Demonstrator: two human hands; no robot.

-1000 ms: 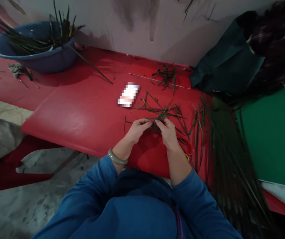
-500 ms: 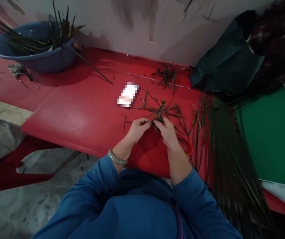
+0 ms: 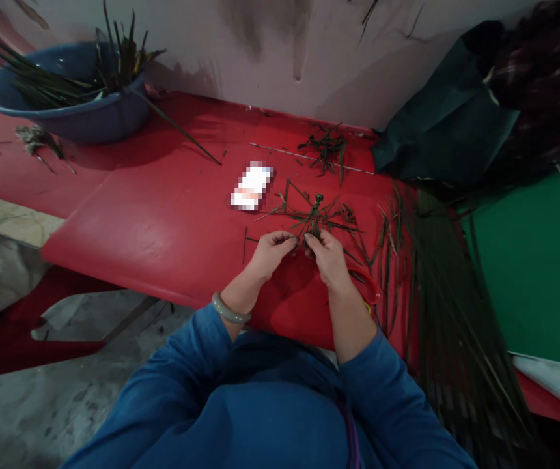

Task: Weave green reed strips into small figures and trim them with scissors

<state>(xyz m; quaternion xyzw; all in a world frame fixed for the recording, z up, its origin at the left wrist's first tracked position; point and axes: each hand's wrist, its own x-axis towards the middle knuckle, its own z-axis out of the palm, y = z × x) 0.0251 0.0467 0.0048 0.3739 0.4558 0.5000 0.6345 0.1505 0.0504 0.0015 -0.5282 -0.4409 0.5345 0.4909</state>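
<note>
A small woven leaf figure (image 3: 315, 218) with a looped top and loose strips fanning out rises just beyond my fingertips. My right hand (image 3: 329, 256) is closed on its lower end, thumb and fingers pinching it. On the other side my left hand (image 3: 274, 253) makes a pinch at a thin leaf strip that runs up toward the figure. A narrow gap separates the two sets of fingertips. The lower part of the figure is partly hidden by my right fingers. Beside my right wrist lie red-handled scissors (image 3: 372, 286), partly covered by the forearm.
Loose leaf scraps (image 3: 326, 150) are heaped near the wall on the red tabletop (image 3: 172, 215). A phone (image 3: 251, 186), its screen blurred, lies left of them. A blue basin (image 3: 89, 120) holds long leaves at far left. Palm fronds (image 3: 456, 312) and a green board (image 3: 534, 273) flank the right.
My fingertips have drawn slightly apart. The top of the leaf figure has shifted a little upward. The things around it stay in place.
</note>
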